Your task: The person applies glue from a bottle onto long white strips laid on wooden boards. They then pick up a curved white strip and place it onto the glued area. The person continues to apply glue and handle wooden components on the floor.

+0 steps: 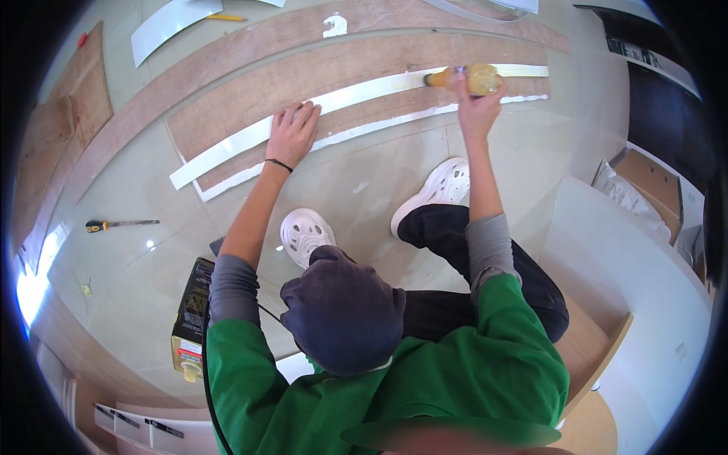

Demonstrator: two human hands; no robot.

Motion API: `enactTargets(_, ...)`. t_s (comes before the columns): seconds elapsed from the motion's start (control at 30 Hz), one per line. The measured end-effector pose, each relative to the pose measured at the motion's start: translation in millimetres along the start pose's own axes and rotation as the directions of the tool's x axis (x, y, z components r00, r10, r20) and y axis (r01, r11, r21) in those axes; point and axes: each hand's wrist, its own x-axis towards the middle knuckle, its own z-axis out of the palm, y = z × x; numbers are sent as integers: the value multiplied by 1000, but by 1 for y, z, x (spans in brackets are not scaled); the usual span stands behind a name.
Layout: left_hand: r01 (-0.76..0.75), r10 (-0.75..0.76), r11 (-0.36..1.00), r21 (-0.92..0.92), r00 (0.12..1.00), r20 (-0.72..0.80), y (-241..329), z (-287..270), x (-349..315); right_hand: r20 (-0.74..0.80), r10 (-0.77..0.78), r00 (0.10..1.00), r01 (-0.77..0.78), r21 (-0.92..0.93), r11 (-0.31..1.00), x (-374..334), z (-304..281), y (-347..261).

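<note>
A long, narrow white strip [356,98] lies across a brown wooden board [364,61] with a white near edge. My left hand [294,130] rests on the strip left of its middle, palm down, fingers stretched out. In my right hand [479,106] is a clear bottle of yellow liquid [481,79], tipped on its side over the strip's right part. Its dark tip points left. Whether the tip touches the strip I cannot tell.
Another long brown board [250,42] lies beyond. On the tiled floor at left is a screwdriver [121,224]; a metal can [191,318] stands beside my left arm. A yellow pencil [226,17] lies far left. My white shoes [436,189] are near the board; a cardboard box [648,186] sits right.
</note>
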Motion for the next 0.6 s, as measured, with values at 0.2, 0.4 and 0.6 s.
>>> enactTargets(0.2, -2, 2, 1000, 12, 1000, 9, 1, 3, 0, -48, 69, 996, -68, 15, 998, 39, -1, 25)
enactTargets(0.4, 0, 0, 1000, 25, 1000, 6, 0, 1, -1, 61, 2, 998, -6, 61, 998, 21, 12, -17)
enactTargets(0.6, -6, 6, 1000, 30, 1000, -3, 1, -1, 1, -30, 81, 996, -83, -76, 994, 38, -7, 17)
